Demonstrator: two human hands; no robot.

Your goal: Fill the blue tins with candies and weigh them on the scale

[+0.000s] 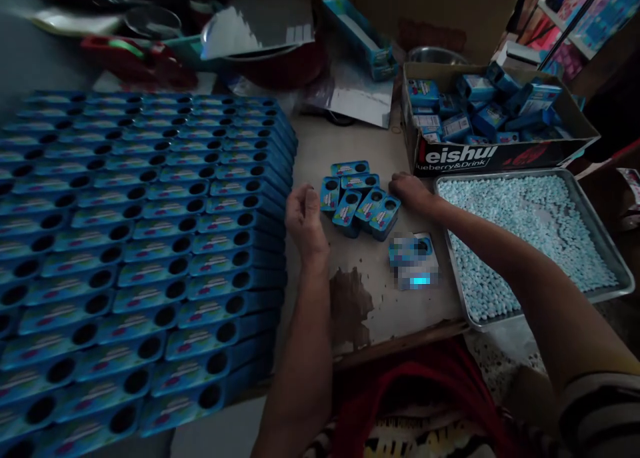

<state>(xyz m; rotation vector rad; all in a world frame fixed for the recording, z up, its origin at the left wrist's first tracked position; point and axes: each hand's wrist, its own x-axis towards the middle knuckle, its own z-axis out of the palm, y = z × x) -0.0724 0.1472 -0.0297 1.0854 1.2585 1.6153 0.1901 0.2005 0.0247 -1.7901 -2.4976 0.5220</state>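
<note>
Flanking blue printed tins (356, 183) on the bench (385, 315), with the end tin (329, 196), long axis pointing away, just right of nearer, curled left fingers (313, 203), right fingers (399, 183) opposite, too dim to tell any grip.

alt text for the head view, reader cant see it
Left hand and right hand flank six small blue boxes on a worn table. Rows of similar boxes stand left, a filled carton and tray of pale pellets right.
</note>
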